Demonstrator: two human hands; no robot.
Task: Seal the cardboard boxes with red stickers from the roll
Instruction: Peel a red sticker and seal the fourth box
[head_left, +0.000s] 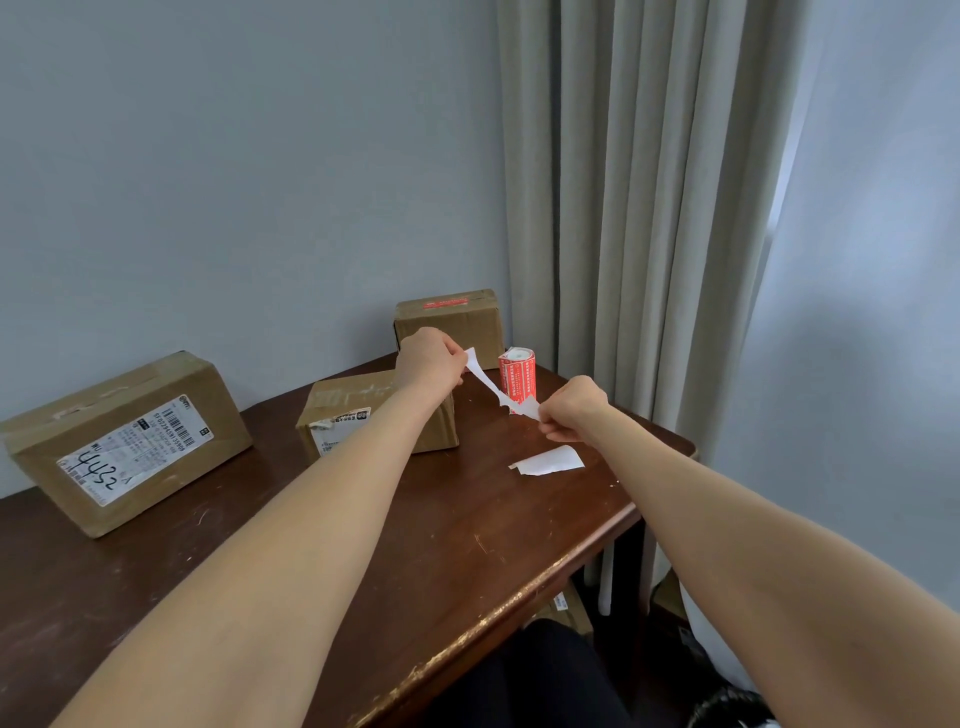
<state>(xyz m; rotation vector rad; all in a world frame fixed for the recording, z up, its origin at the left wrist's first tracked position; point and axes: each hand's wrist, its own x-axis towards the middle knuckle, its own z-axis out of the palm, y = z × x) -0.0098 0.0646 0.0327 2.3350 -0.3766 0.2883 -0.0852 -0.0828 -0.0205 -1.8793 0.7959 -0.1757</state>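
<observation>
1. Head view, hands: on my feed the left hand (431, 358) pinches the far end of a white strip (496, 387) and the right hand (574, 410) pinches its near end. The strip hangs taut between them above the table (467, 545). Only its white side faces me, so I cannot tell whether a sticker is on it.
2. Head view, task things: the roll (517, 374) stands upright just behind the strip, right of the middle box (363, 410). The far box (457, 327) carries a red sticker (445, 303) on top. I see no red sticker on the middle box or on the left box (124, 441). A white backing scrap (548, 460) lies near the right hand.
3. Head view, risks: I judge the strip's edge is jagged near the right hand, so pulling harder could tear it across. If the pull slackens, an adhesive face could fold onto itself or cling to fingers. A sideways sweep could topple the roll.
</observation>
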